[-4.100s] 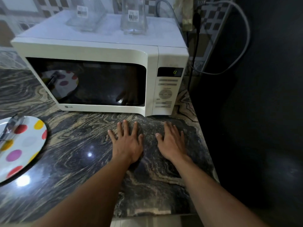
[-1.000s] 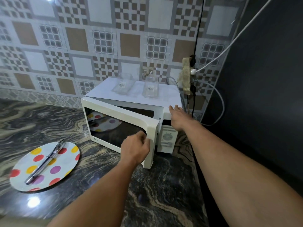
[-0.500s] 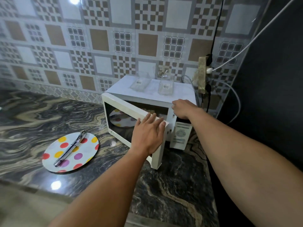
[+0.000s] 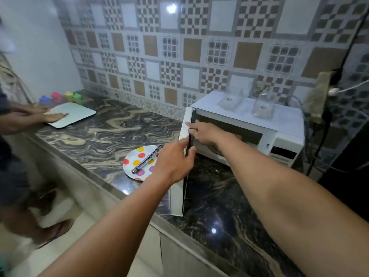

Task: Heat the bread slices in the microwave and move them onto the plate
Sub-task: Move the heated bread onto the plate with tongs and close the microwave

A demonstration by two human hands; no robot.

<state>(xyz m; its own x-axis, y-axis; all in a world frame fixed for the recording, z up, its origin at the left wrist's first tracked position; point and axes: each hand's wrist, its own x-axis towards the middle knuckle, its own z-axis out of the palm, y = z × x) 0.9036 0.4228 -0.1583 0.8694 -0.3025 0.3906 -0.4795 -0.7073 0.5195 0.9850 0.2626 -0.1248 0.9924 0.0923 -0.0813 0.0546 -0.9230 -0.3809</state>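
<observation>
Head view: left hand point(image 4: 173, 163), grip around the microwave door point(image 4: 177, 198) edge; right hand point(image 4: 204, 133) straight-fingered against its inner face.

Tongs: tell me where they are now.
In the head view, the tongs lie across the dotted plate on the counter, just left of the open microwave door that the left hand grips.
</observation>
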